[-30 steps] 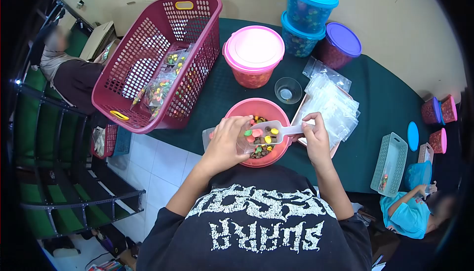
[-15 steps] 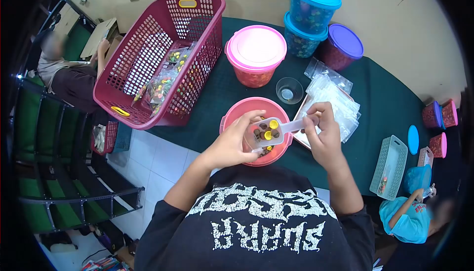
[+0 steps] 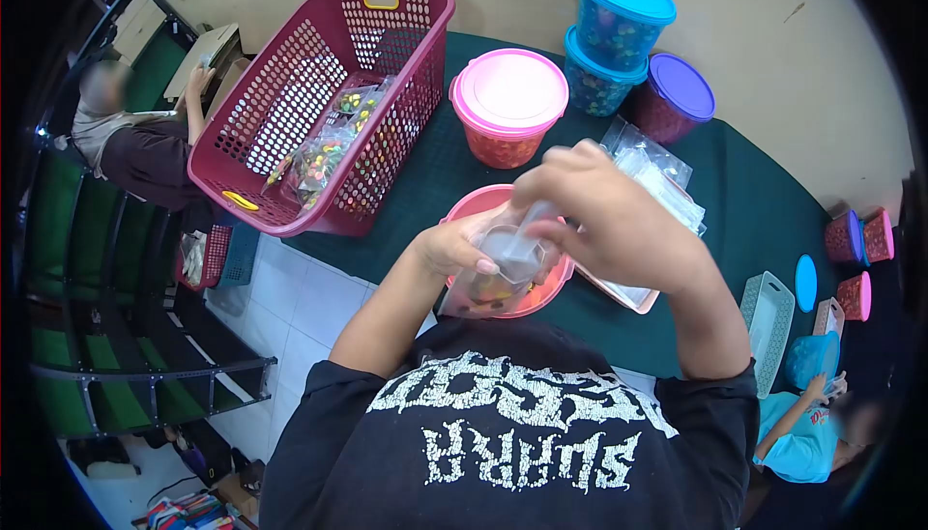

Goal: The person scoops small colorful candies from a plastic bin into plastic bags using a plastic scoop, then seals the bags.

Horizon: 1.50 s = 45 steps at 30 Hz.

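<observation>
My left hand (image 3: 447, 245) is closed on a clear plastic bag (image 3: 474, 300), its thumb at the front. Small round brown and yellow pieces show through the bag's lower part. My right hand (image 3: 614, 221) grips the handle of a translucent scoop (image 3: 515, 257). The scoop is tipped over at the bag's mouth, its underside facing me. Beneath both hands stands an open pink tub (image 3: 468, 205), largely hidden by them. To the right, partly covered by my right forearm, a tray (image 3: 636, 305) holds clear plastic bags (image 3: 677, 200).
A maroon basket (image 3: 360, 203) with filled bags stands at left. Behind are a pink-lidded tub (image 3: 507, 110), stacked blue-lidded tubs (image 3: 619, 37) and a purple-lidded tub (image 3: 674, 95). People sit at far left (image 3: 140, 158) and lower right (image 3: 797, 433). A pale basket (image 3: 768, 322) is at right.
My right hand has moved left and up over the tub, turning the scoop from level to tipped over. The pieces that lay in the scoop now show in the bag in my left hand.
</observation>
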{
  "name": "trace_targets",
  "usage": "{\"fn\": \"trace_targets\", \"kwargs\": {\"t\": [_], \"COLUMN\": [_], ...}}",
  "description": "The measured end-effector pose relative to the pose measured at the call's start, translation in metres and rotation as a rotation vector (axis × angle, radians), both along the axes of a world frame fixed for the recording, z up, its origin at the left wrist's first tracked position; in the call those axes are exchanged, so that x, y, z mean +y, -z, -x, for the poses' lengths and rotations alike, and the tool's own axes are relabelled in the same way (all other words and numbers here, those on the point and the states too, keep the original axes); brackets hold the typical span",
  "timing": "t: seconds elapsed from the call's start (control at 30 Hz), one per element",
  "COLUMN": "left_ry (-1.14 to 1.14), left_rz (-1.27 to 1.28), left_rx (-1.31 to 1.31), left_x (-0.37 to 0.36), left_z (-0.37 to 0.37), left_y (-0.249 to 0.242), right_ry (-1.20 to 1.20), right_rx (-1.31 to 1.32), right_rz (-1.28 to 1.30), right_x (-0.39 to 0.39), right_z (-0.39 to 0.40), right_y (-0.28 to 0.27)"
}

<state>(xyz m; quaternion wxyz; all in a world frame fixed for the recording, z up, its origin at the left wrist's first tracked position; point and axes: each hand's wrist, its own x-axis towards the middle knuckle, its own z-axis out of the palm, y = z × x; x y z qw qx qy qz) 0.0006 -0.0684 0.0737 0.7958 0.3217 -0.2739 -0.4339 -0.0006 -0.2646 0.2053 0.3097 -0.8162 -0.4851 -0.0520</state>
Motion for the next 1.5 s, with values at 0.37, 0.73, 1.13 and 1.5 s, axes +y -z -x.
{"fn": "trace_targets", "kwargs": {"t": [0.37, 0.73, 1.13, 1.5], "left_ry": [-0.17, -0.734, -0.575, -0.649], "left_rz": [-0.186, -0.829, -0.746, -0.588], "left_rx": [-0.112, -0.074, -0.034, -0.151], "left_x": [0.027, 0.115, 0.104, 0.094], "left_z": [0.001, 0.006, -0.002, 0.0], "left_y": [0.005, 0.055, 0.069, 0.072], "right_ry": [0.151, 0.502, 0.295, 0.154], "right_rx": [0.003, 0.253, 0.48, 0.587], "right_rz": [-0.266, 0.225, 0.383, 0.335], "right_x": [-0.012, 0.04, 0.011, -0.004], "right_z": [-0.007, -0.011, 0.01, 0.04], "right_y": [0.009, 0.21, 0.201, 0.181]}}
